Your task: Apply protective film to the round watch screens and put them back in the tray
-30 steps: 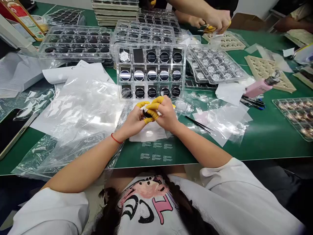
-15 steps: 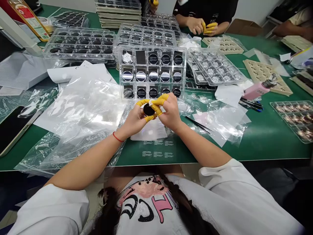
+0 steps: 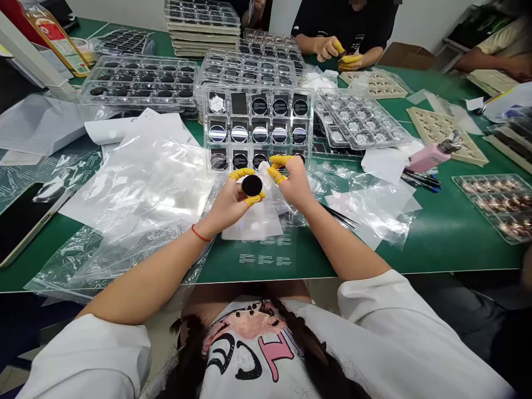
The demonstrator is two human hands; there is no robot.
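The left hand's (image 3: 228, 199) fingers (image 3: 240, 174), in yellow finger covers, are curled round the rim of a flat, round black disc (image 3: 251, 185), held above the desk (image 3: 399, 249) near the middle of its front edge. The right hand's (image 3: 296, 182) yellow-covered fingers are nearly together, pinching a crumpled, thin white piece (image 3: 263, 172) just beside the disc; whether the two touch, I cannot tell. Behind the hands, toward the desk's far edge, a clear plastic compartment tray (image 3: 206, 127) stands tilted up, holding round black pieces. Slim black tweezers (image 3: 341, 217) lie beside the right forearm.
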